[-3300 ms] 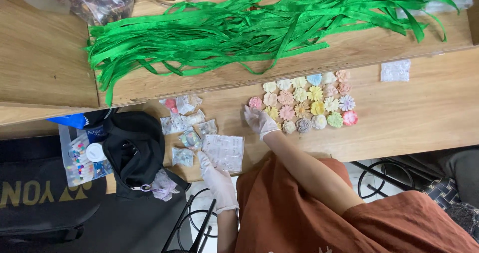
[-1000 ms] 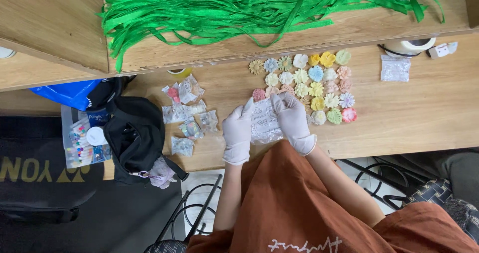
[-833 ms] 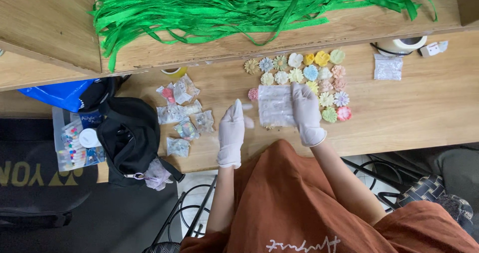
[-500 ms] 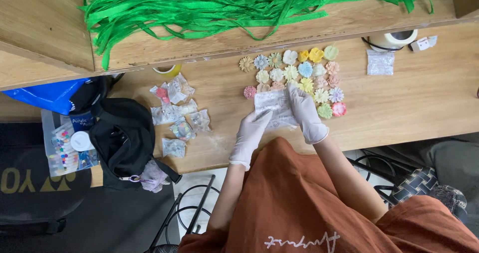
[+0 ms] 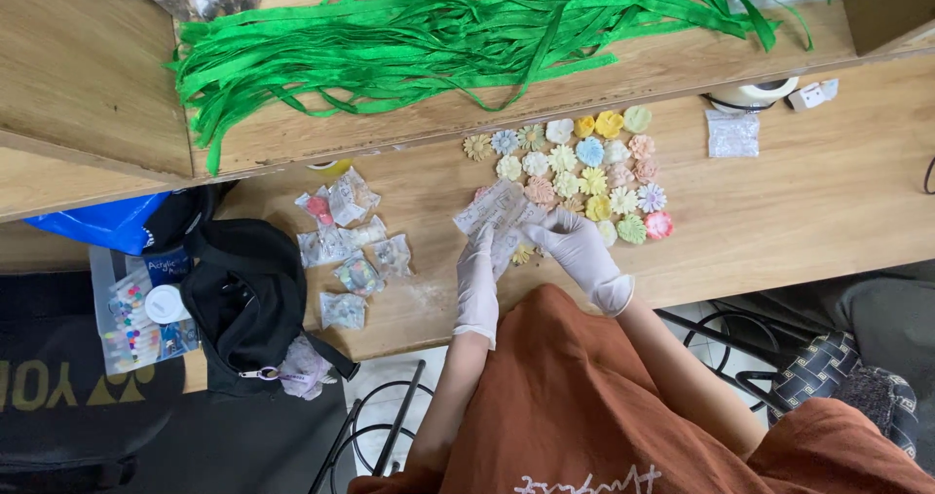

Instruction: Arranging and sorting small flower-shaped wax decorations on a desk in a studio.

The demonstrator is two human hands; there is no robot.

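Both my hands wear white gloves. My left hand (image 5: 477, 278) grips the lower edge of a clear plastic packet (image 5: 495, 209), held tilted just above the wooden table (image 5: 808, 211). My right hand (image 5: 577, 247) pinches the same packet at its right side. A small yellow flower piece (image 5: 523, 253) lies on the table under the packet. Right of the packet lies a cluster of several pastel clay flowers (image 5: 588, 166) in pink, yellow, blue and green.
Several small clear packets (image 5: 343, 243) lie to the left. A black bag (image 5: 243, 294), a blue bag (image 5: 102, 223) and a box of paint pots (image 5: 131, 311) sit far left. Green ribbons (image 5: 467, 31) cover the raised shelf. A tape roll (image 5: 756, 93) and a small clear bag (image 5: 732, 133) lie at right.
My left hand brought the clear packet from the table's near edge up beside the flowers, and my right hand joined it. Both hands have since tilted the packet; a small flower now lies beneath it.
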